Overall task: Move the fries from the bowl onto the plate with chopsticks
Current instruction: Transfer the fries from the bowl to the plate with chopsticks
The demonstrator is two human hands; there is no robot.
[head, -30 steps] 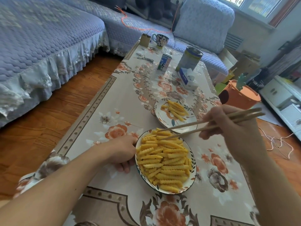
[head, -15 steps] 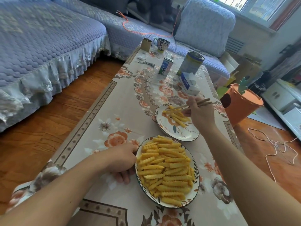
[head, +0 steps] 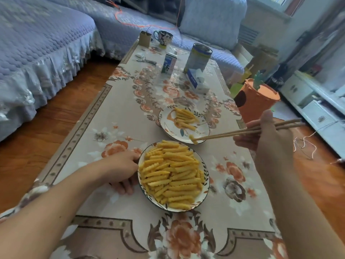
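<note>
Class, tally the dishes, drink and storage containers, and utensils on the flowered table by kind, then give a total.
White floral plate: 1
Patterned bowl of crinkle fries: 1
Dark patterned mug: 1
Tall metal tin: 1
Small milk carton: 1
Wooden chopsticks: 2
Total: 7

We see pale wooden chopsticks (head: pixel 242 131), matt and smooth. The bowl (head: pixel 204 193) and plate (head: pixel 168 128) look like glazed ceramic, glossy. A printed floral tablecloth (head: pixel 112 128) covers the table; ridged fries (head: pixel 171 174) look dry. The tin (head: pixel 197 57) looks like shiny metal.
</note>
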